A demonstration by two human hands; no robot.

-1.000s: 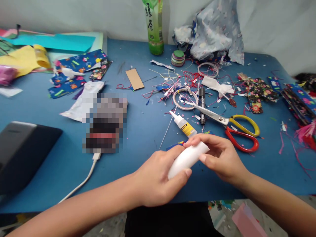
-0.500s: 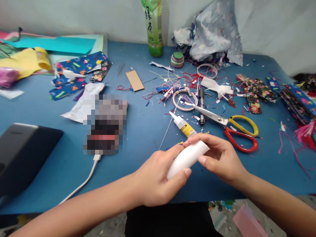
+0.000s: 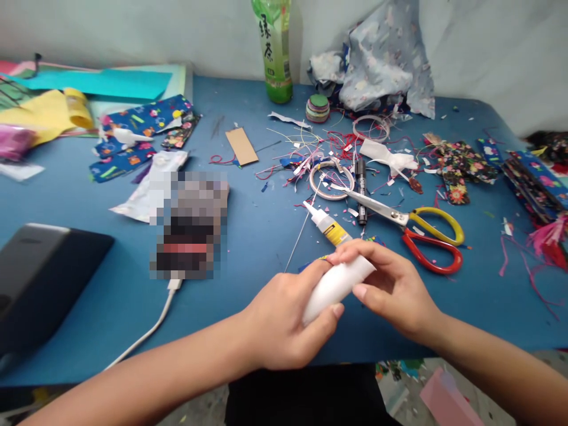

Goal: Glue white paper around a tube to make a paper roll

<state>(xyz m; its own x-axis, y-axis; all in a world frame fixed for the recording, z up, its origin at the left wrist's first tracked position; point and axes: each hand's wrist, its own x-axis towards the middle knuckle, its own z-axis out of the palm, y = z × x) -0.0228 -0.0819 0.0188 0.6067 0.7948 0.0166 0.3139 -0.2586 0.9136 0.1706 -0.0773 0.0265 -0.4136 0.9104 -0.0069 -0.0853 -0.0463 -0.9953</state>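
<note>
Between my two hands, over the table's front edge, is a curved white piece [image 3: 338, 288] that looks like stiff paper or card. My left hand [image 3: 293, 322] is closed around its lower left part, thumb on the near side and fingers behind. My right hand [image 3: 390, 287] pinches its upper right end, fingertips on the far edge and thumb at the near edge. Just beyond the fingers lies a small glue bottle [image 3: 329, 226] with a yellow label. Scissors [image 3: 412, 223] with one yellow and one red handle lie to the right, beside a black marker [image 3: 361, 192].
Thread scraps, tape rolls [image 3: 332, 179] and fabric pieces [image 3: 461, 165] litter the blue table [image 3: 248, 236]. A green tea bottle [image 3: 277, 56] stands at the back. On the left are a blurred-out device [image 3: 193, 225] with a white cable [image 3: 146, 331] and a black case [image 3: 48, 284].
My right thumb has shifted slightly left along the white piece's edge. Otherwise the hands and table things stay nearly the same.
</note>
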